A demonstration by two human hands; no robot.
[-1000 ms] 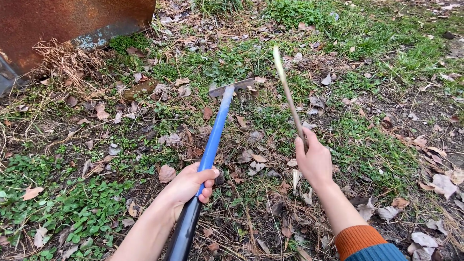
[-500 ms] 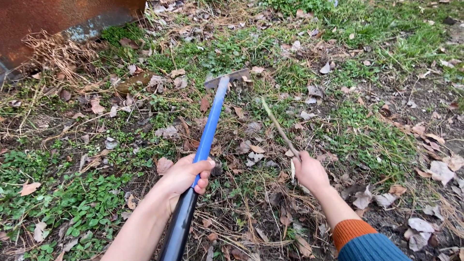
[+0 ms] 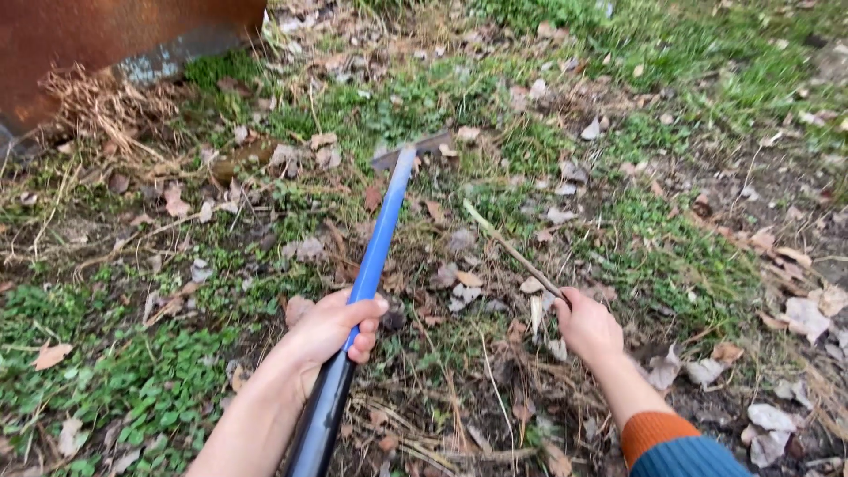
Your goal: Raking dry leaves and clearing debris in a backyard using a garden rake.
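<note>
While the left hand (image 3: 331, 329) is wrapped tight around the rake's blue handle (image 3: 375, 243), fingers fully curled, the rake head (image 3: 415, 152) rests on leafy grass ahead. Right hand (image 3: 587, 325) is closed on the near end of a thin stick (image 3: 511, 249), which lies low over the leaves.

A smooth, glossy blue-and-black handle was seen on the rake (image 3: 371, 265), with a dull metal head. The stick (image 3: 512, 252) appeared dry and woody; the metal panel (image 3: 115, 35) was rough with rust.
</note>
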